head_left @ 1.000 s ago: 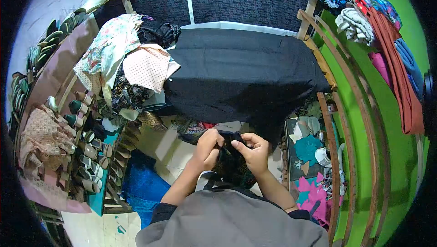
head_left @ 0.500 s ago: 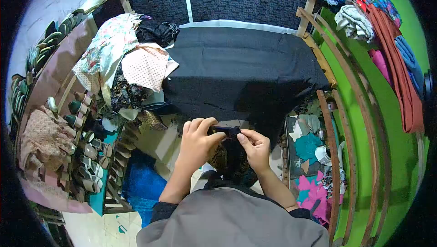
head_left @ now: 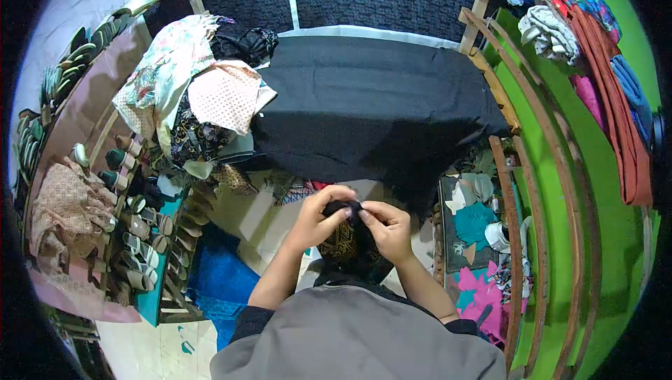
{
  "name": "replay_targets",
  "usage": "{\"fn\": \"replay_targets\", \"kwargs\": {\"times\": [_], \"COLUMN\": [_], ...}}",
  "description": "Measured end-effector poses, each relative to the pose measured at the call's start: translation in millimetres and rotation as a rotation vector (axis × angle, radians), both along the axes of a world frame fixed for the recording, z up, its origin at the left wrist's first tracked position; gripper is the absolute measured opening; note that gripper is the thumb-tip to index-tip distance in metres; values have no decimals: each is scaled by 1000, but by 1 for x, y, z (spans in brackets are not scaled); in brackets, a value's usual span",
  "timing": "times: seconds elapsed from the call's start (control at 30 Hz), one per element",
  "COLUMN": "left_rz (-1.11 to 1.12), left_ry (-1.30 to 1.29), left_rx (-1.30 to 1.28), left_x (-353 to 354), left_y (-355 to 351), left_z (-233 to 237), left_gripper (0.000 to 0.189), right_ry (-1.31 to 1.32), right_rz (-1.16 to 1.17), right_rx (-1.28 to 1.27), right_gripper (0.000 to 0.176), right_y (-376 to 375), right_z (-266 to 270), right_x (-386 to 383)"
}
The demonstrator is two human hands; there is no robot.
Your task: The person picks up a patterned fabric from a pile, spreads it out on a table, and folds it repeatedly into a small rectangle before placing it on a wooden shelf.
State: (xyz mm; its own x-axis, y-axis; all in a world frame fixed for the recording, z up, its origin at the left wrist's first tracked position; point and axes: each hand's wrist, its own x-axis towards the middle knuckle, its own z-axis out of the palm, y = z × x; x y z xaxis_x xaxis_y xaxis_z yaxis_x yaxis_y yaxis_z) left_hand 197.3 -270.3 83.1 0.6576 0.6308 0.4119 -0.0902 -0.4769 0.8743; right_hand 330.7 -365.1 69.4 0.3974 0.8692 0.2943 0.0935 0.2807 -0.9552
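Note:
Close together in front of my body, both hands are closed on a small dark piece that looks like bunched cloth (head_left: pixel 343 208). My left hand (head_left: pixel 315 221) curls its fingers and thumb around the left part. My right hand (head_left: pixel 389 231) pinches the right end between thumb and fingertips. The fingers cover much of the piece, so its exact shape is hidden. Below them lies black cloth with a gold pattern (head_left: pixel 343 245) over my lap. Beyond the hands, a plain black cloth (head_left: pixel 378 79) covers the table, its front edge hanging down.
Piled fabrics (head_left: pixel 224 93) sit at the table's left end. Racks of shoes (head_left: pixel 140 261) and a blue cloth (head_left: pixel 224 275) on the floor stand left. Wooden rails (head_left: pixel 514 240), pink scraps (head_left: pixel 483 303) and hanging cloths (head_left: pixel 616 114) are on the right.
My hands have drawn closer together, and the dark piece is now bunched between them instead of stretched. A patterned red and blue cloth shows beyond my left hand.

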Motion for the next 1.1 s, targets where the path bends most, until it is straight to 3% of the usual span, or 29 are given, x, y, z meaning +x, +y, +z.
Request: {"fn": "replay_targets", "kwargs": {"times": [0.1, 0.23, 0.3, 0.33, 0.37, 0.4, 0.43, 0.47, 0.5, 0.53, 0.57, 0.6, 0.67, 0.73, 0.77, 0.8, 0.87, 0.9, 0.93, 0.97, 1.0, 1.03, 1.1], "left_rz": [-37, -135, -113, 71, 422, 740, 1017, 1264, 1479, 1523, 1508, 1474, 1395, 1453, 1444, 1440, 1434, 1292, 1095, 695, 591, 611, 717], "left_ry": [14, 53, 122, 145, 168, 125, 32, -144, -331, -308, -194, -20, 253, 260, 221, 152, 21, 69, 325, 593, 717, 912, 844], "left_rx": [49, 202, 334, 391, 503, 239, 228, 206, -16, 120, 62, 94, 80, 159, 171, 176, 191, 117, 92, 93, -20, -77, -41], "left_x": [0, -1, -7, -18, -35, -65, -104, -159, -177, -215, -243, -272, -270, -268, -276, -277, -273, -260, -266, -267, -248, -240, -239], "left_y": [6, 21, 45, 66, 88, 126, 157, 197, 187, 196, 196, 200, 168, 158, 158, 155, 154, 148, 155, 163, 149, 154, 162], "left_z": [6, 6, 10, 16, 21, 6, -3, -40, -24, -43, -62, -94, -124, -156, -156, -146, -113, -92, -101, -111, -111, -121, -131], "left_gripper": [40, 16, 14, 14, 14, 8, 10, 17, 25, 31, 33, 31, 27, 25, 22, 22, 22, 22, 23, 22, 21, 19, 22], "right_ry": [-53, -135, -382, -504, -566, -368, -390, -343, -189, -164, -135, -337, -436, -443, -288, -355, -206, -284, -358, -532, -885, -769, -709], "right_rz": [-15, -13, -17, -13, -172, -408, -709, -899, -977, -1001, -974, -966, -827, -753, -857, -974, -1153, -1040, -921, -639, -485, -218, 33], "right_rx": [5, -106, -163, -191, -36, -132, -104, -22, 172, 94, -18, -87, -268, -380, -268, -162, -6, -148, -281, -431, -643, -925, -1039], "right_gripper": [12, 12, 13, 15, 21, 23, 23, 22, 21, 21, 20, 21, 22, 22, 24, 24, 22, 21, 20, 26, 37, 53, 71], "right_y": [0, 3, 7, 11, 16, 9, -3, -21, -39, -60, -76, -84, -89, -88, -89, -90, -84, -76, -67, -63, -57, -51, -44], "right_z": [-1, -1, 4, 7, -6, 7, -6, -7, -10, -17, -23, -36, -73, -107, -107, -92, -55, -40, -32, -60, -72, -68, -84], "right_x": [-1, 2, 20, 37, 70, 97, 149, 184, 213, 234, 246, 251, 248, 257, 264, 270, 278, 270, 262, 271, 263, 253, 261]}}
